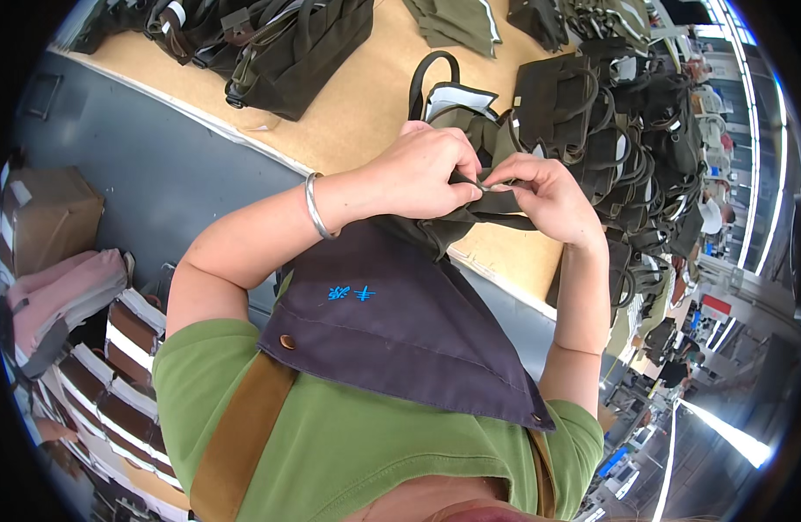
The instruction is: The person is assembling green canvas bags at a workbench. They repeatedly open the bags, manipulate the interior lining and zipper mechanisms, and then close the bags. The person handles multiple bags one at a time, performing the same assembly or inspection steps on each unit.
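- Head view: our left hand pinches fabric of a dark olive bag.
- Our right hand pinches it too.
- We hold it over the worktop, beside grouped dark handbags.

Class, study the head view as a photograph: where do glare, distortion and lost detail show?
Head view, lower right: a long white lamp glares, washed out; head view, right: a thin white light strip bows with the fisheye; head view, centre: folds in the dark olive fabric piece partly merge, while the bare left hand and bare right hand look fairly sharp.
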`<state>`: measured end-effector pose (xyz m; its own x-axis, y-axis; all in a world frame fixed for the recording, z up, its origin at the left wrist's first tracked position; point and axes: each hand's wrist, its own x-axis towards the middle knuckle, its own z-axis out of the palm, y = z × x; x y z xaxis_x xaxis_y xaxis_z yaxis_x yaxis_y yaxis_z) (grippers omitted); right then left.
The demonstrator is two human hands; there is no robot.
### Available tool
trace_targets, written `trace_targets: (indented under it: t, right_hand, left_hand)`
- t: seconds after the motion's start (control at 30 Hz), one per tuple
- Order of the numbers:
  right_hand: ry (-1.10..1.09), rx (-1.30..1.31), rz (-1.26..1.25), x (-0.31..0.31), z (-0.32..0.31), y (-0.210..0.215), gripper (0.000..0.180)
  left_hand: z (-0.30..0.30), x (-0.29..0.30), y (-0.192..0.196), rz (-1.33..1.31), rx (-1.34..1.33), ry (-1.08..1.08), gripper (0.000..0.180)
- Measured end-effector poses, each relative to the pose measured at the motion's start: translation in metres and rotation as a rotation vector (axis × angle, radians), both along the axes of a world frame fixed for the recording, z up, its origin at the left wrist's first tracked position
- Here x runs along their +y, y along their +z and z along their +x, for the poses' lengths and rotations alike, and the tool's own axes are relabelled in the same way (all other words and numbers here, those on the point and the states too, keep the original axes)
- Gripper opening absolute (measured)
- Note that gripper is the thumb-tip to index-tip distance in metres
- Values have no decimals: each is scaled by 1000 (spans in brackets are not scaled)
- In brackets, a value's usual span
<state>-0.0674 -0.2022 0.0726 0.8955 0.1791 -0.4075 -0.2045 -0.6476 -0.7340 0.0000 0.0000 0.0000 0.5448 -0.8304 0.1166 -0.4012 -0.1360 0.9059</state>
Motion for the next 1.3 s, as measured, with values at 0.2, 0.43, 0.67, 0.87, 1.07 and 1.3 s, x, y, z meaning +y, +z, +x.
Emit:
trace_targets:
  t: [0.2, 0.43, 0.67, 0.87, 1.07, 1.3]
  right_hand:
    - [22, 6, 7, -3, -1, 0, 31]
    - [21, -9, 7, -1, -2, 2, 28]
    - [6, -36, 2, -1, -4, 1, 25]
    - [-9, -86, 25, -1, -6, -3, 23]
    - [0, -111, 66, -3, -7, -7, 21]
    - [-36, -35, 73, -1, -5, 0, 19]
  left_hand:
    - [-4, -2, 0, 14, 7, 43, 17]
    - [-6, -2, 2, 26, -5, 76, 17]
    - [-7, -2, 1, 10, 7, 78, 19]
    - [-4, -2, 2, 38, 13, 60, 19]
    - [-8, -3, 1, 23, 1, 91, 18]
    - [-12, -5, -1, 19, -34, 155, 14]
